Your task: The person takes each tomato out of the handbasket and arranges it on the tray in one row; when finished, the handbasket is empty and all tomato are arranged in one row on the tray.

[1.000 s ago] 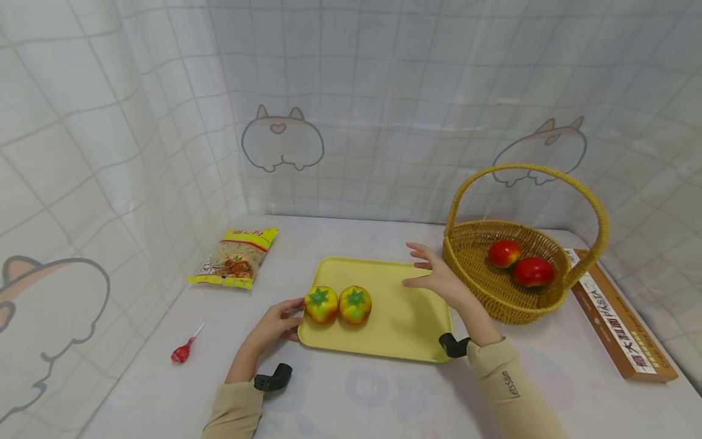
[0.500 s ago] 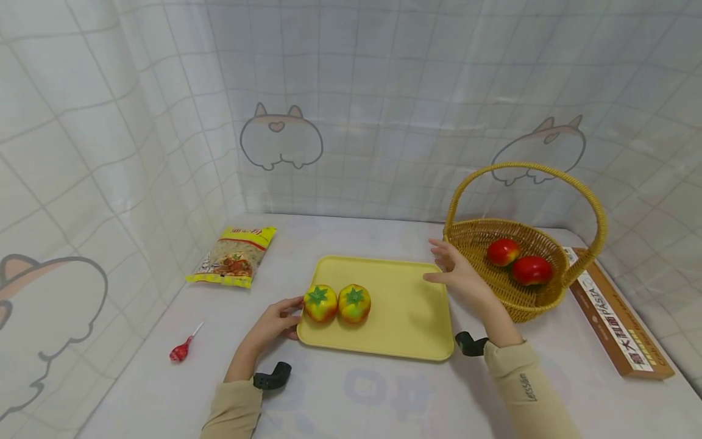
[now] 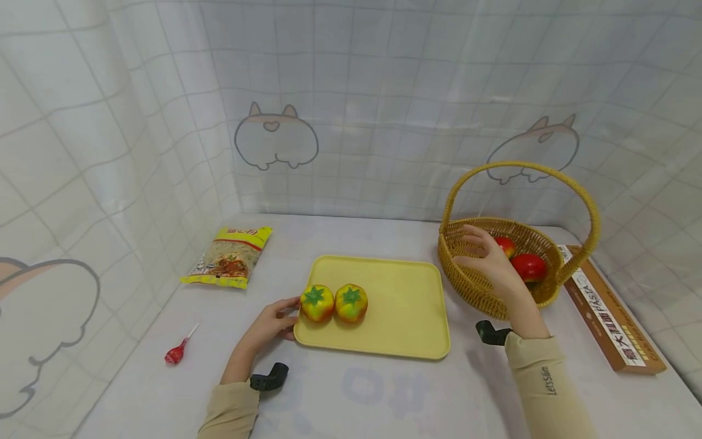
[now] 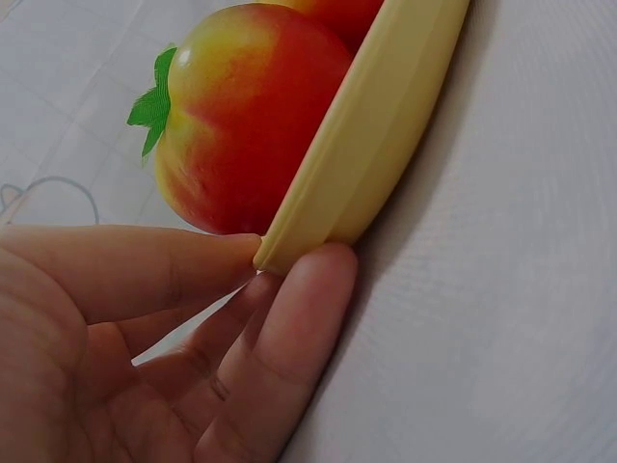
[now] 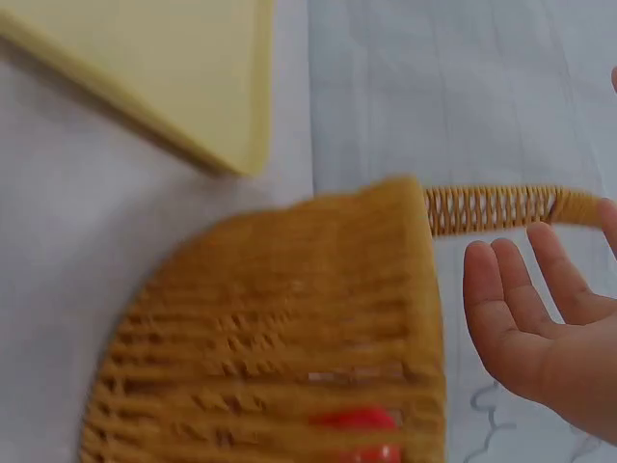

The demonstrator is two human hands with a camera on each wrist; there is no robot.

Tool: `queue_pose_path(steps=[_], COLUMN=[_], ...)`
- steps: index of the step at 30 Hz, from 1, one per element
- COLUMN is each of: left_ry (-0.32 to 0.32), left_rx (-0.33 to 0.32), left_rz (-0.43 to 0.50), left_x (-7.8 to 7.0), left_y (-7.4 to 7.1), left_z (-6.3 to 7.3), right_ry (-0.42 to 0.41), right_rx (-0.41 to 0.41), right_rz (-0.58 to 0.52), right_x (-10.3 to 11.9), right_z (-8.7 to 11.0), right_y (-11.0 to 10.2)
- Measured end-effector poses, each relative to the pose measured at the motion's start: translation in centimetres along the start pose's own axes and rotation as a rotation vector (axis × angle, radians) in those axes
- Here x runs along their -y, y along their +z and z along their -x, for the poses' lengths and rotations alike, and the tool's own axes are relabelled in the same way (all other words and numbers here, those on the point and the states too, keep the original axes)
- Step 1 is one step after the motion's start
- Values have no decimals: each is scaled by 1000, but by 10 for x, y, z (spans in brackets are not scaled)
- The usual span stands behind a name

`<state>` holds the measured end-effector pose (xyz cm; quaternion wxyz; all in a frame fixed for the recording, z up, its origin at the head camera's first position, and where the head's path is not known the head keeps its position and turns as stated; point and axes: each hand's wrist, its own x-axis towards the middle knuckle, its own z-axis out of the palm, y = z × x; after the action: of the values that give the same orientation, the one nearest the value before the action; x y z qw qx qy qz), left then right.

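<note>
My left hand [image 3: 273,322] pinches the left rim of a yellow tray [image 3: 406,311]; in the left wrist view, thumb and fingers [image 4: 308,299] meet at the tray's edge. Two yellow-red fruits with green leafy tops, one at the far left [image 3: 317,303] and one beside it [image 3: 351,303], sit side by side on the tray, close to that hand. My right hand [image 3: 490,262] hovers over the left part of a wicker basket [image 3: 466,286], fingers spread and holding nothing. Inside the basket lie two red fruits, the nearer one [image 3: 529,267] and one partly hidden behind my hand [image 3: 506,246].
The basket's tall handle [image 3: 521,164] arches above it. To its right lies a long pasta box [image 3: 614,317]. A yellow food packet [image 3: 230,257] rests at the back left, with a red lollipop [image 3: 175,353] nearer the front. A patterned curtain [image 3: 356,122] stands behind.
My right hand has moved rightward from above the tray to over the basket. My left hand stays at the tray's rim, and the fruits have not moved.
</note>
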<state>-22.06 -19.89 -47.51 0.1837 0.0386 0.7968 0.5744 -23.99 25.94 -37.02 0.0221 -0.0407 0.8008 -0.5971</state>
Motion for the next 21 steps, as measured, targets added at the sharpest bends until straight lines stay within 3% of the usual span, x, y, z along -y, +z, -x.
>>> queue_pose_path(steps=[7, 14, 21], left_ry=[12, 25, 22], left_rx=[24, 27, 16], left_rz=[3, 12, -18], left_x=[-16, 0, -1], left_y=[1, -1, 0], left_z=[9, 0, 0], right_ry=[23, 18, 14], right_rx=[-17, -51, -122], right_rz=[-15, 9, 15], right_x=[-2, -4, -1], right_z=[1, -1, -3], right_y=[-17, -32, -52])
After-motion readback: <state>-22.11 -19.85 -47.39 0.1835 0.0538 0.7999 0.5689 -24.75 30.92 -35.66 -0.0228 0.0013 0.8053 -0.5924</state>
